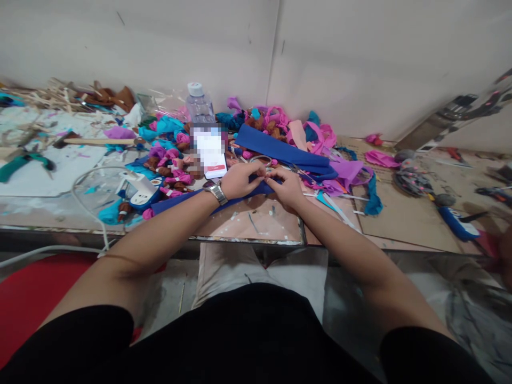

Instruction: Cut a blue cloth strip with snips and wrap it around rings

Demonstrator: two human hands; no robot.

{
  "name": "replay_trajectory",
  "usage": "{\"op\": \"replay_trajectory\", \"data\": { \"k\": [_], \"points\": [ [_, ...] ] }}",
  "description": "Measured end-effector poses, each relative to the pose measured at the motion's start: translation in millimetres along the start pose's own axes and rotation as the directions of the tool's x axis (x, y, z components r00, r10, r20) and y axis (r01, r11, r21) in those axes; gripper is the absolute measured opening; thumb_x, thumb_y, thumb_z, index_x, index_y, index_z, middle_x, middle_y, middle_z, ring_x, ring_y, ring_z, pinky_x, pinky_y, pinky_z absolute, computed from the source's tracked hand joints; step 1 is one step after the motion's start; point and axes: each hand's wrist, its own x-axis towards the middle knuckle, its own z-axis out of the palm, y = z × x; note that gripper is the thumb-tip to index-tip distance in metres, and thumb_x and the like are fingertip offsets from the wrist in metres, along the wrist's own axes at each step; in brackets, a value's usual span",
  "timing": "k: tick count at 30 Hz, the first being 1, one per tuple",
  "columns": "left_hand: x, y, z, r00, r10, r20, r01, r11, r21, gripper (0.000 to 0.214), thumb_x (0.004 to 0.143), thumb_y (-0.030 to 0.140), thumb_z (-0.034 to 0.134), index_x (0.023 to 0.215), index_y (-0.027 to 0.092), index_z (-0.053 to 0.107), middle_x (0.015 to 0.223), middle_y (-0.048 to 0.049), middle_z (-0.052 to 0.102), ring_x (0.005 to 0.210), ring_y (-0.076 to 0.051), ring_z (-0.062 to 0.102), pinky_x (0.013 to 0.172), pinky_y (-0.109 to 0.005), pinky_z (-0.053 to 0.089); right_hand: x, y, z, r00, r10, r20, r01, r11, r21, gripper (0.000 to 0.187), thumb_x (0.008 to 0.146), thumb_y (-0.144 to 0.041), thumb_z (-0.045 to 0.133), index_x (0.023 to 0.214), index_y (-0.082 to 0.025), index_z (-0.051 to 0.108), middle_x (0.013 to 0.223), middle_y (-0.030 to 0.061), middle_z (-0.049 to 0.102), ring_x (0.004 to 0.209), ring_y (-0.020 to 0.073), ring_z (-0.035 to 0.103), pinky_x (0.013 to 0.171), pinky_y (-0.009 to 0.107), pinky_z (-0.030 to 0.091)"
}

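Near the front edge of the desk (276, 226), the head view showed the left hand (243, 181) and right hand (285, 186) close together above a blue fabric strip (176, 201). Their fingers (255, 169) were curled inward, tips nearly meeting; what they gripped could not be told. Beyond lay a smartphone (218, 152), with a plastic bottle (200, 109) behind it.
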Motion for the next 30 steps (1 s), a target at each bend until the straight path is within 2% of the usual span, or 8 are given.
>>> {"op": "replay_trajectory", "data": {
  "k": [7, 16, 22, 30],
  "points": [
    [0.3, 4.8, -2.4, 0.999, -0.033, -0.002, 0.033, 0.999, -0.039, 0.015, 0.094, 0.024, 0.061, 0.106, 0.019, 0.069, 0.096, -0.0042, 0.076, 0.086, -0.020, 0.072, 0.079, -0.031, 0.052, 0.9, -4.6, -1.1, 1.000, -0.008, 0.004, 0.008, 0.999, -0.042, 0.015, 0.091, -0.034, 0.070, 0.088, -0.021, 0.077, 0.092, 0.0036, 0.079, 0.088, 0.0222, 0.069, 0.086, 0.036, 0.052],
    [0.5, 2.7, 0.3, 1.000, -0.016, 0.002, 0.016, 1.000, 0.012, 0.014, 0.097, 0.028, 0.060, 0.103, 0.019, 0.069, 0.097, -0.0052, 0.077, 0.087, -0.020, 0.073, 0.079, -0.031, 0.052, -0.3, 0.5, 1.9, 0.999, 0.050, 0.017, -0.051, 0.998, 0.044, 0.015, 0.090, -0.035, 0.070, 0.087, -0.021, 0.076, 0.088, 0.0027, 0.076, 0.084, 0.0214, 0.066, 0.080, 0.034, 0.049],
    [0.4, 1.1, 1.8, 1.000, 0.010, -0.006, -0.010, 1.000, 0.014, 0.013, 0.097, 0.027, 0.061, 0.101, 0.019, 0.071, 0.098, -0.0057, 0.080, 0.089, -0.021, 0.074, 0.082, -0.033, 0.053, 1.6, 0.6, 2.7, 0.996, 0.066, 0.064, -0.071, 0.995, 0.074, 0.019, 0.091, -0.037, 0.067, 0.087, -0.020, 0.073, 0.087, 0.0026, 0.073, 0.084, 0.0210, 0.065, 0.081, 0.033, 0.048],
    [0.2, 3.6, 1.9, 1.000, -0.013, 0.014, 0.014, 1.000, -0.022, 0.017, 0.097, 0.027, 0.061, 0.108, 0.020, 0.072, 0.102, -0.0057, 0.080, 0.092, -0.021, 0.075, 0.084, -0.033, 0.055, 2.4, 0.0, 2.4, 0.991, 0.062, 0.116, -0.068, 0.997, 0.048, 0.024, 0.093, -0.041, 0.061, 0.090, -0.019, 0.071, 0.089, 0.0037, 0.073, 0.085, 0.0215, 0.064, 0.080, 0.033, 0.047]
  ]
}}
